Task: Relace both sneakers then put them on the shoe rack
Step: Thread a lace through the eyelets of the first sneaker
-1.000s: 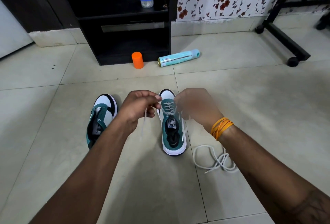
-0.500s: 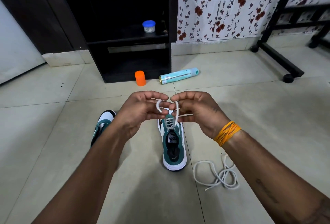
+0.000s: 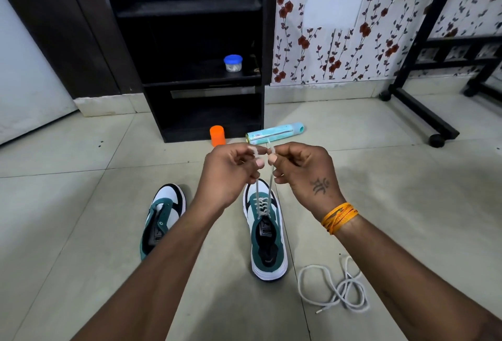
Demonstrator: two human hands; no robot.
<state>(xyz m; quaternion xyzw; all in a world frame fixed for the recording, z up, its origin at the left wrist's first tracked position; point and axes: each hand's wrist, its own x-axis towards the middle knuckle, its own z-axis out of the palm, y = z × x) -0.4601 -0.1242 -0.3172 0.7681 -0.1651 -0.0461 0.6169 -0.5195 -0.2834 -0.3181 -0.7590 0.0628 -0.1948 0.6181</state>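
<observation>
Both hands are up above the laced sneaker (image 3: 267, 234), each pinching one end of its white lace (image 3: 263, 194). Left hand (image 3: 229, 171) holds the left strand, right hand (image 3: 304, 169) the right; fingers curled, thumbs nearly touching. The two strands run taut and almost parallel down to the top eyelets.

Using the laced sneaker as reference: it sits on the tiled floor (image 3: 394, 183), toe pointing at the black shoe rack (image 3: 190, 69), heel toward the camera. The second sneaker (image 3: 163, 218) is just to its left, apart from it, angled slightly, no lace visible in it, partly hidden by the left forearm. The loose lace (image 3: 336, 286) lies coiled on the floor to its right, near the heel, not touching it.

Ahead of its toe: an orange cap (image 3: 217, 135) and a teal spray can (image 3: 274, 132) lying on its side, both at the rack's base. Open tile between toe and rack, and wide open floor to the right up to a black wheeled frame (image 3: 418, 107).

Materials: sneakers have green suede-like panels, white smooth toe and thick white sole, black trim. Laces are round woven cord. Rack is matte black board, square-edged, two open shelves; a small jar with a blue lid (image 3: 233, 63) on the middle shelf. Tiles are glossy, pale.
</observation>
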